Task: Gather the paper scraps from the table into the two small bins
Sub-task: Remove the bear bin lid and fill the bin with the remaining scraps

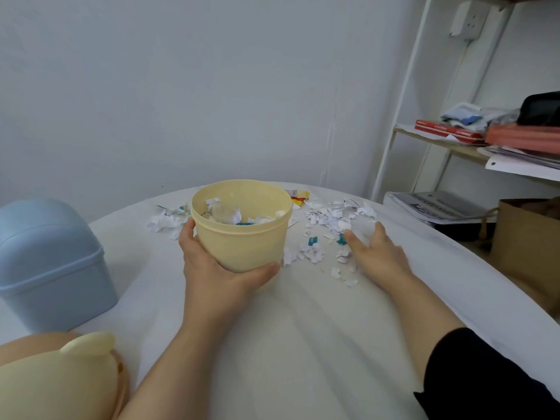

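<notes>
We find the left hand [212,268] holding the yellow bin [242,237] towards the far edge of the tabletop [303,344]. Its grip is clamped on the lower wall, thumb up the side and fingers curled beneath. The bin already holds some paper scraps [327,219]. Most lie loose along the far edge, just beside the bin on both sides. We judge it is held close there to shorten each transfer. The right hand [375,253] rests flat among the scraps, grip apart and holding nothing, apparently placed to rake them together. The yellow lid [60,374] lies at the near left corner, leaving the mouth clear. The blue bin [51,262] stands lidded at the left edge.
</notes>
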